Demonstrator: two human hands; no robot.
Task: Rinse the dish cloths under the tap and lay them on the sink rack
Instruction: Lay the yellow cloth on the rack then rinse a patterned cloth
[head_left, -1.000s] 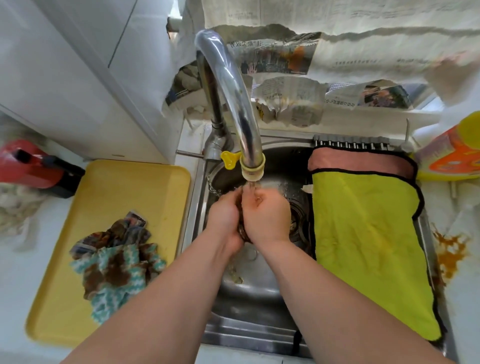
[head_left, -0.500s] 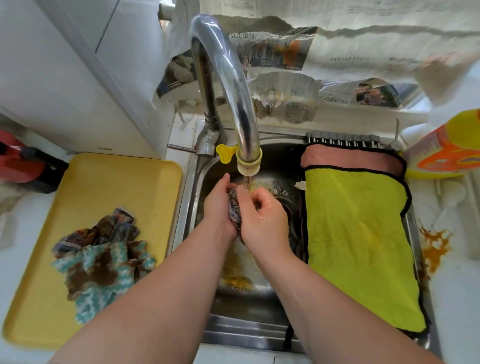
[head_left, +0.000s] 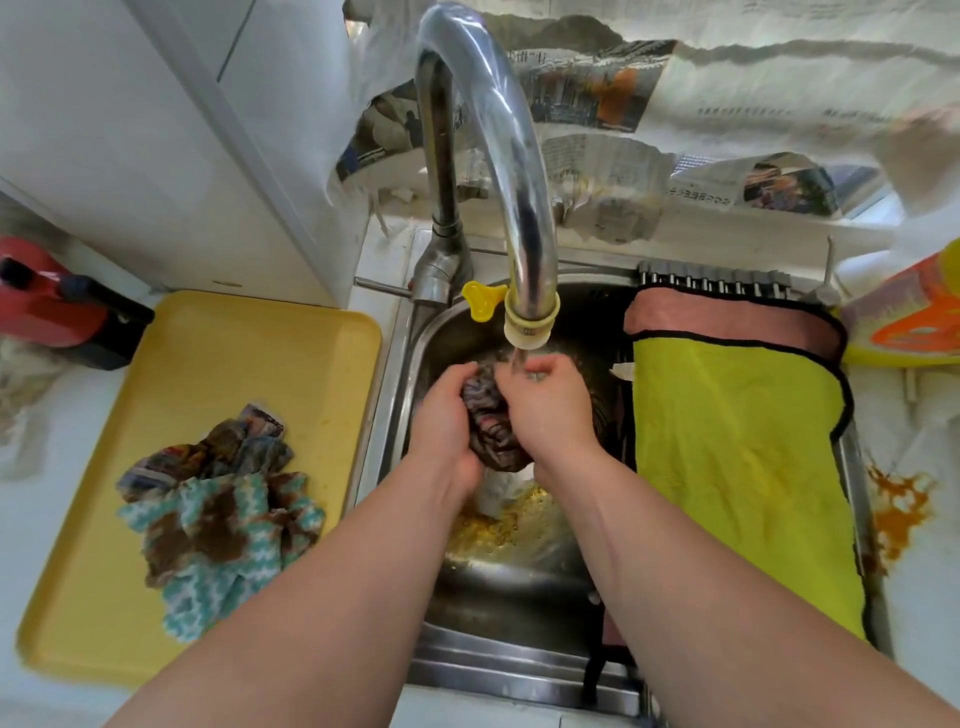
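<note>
A dark striped dish cloth (head_left: 488, 426) is bunched between my two hands over the steel sink (head_left: 519, 566), right under the running tap (head_left: 524, 244). My left hand (head_left: 441, 415) grips its left side and my right hand (head_left: 550, 405) grips its right side, with water falling on my right fingers. A yellow-green cloth (head_left: 737, 467) with black trim lies spread over the sink rack (head_left: 717, 275) on the right, with a pink cloth (head_left: 727, 322) showing beneath its far end. Two more crumpled cloths, one striped (head_left: 223, 452) and one teal and brown (head_left: 223, 535), lie on the yellow tray (head_left: 208, 358).
A red and black appliance (head_left: 57, 306) sits left of the tray. A yellow and orange bottle (head_left: 914, 317) stands at the far right. Orange stains (head_left: 898, 504) mark the right counter. Yellow residue (head_left: 498, 530) lies in the sink basin. Newspaper (head_left: 649, 104) covers the back wall.
My hands have turned the striped cloth under the water, so more of it shows between them now. The view has moved closer to the sink.
</note>
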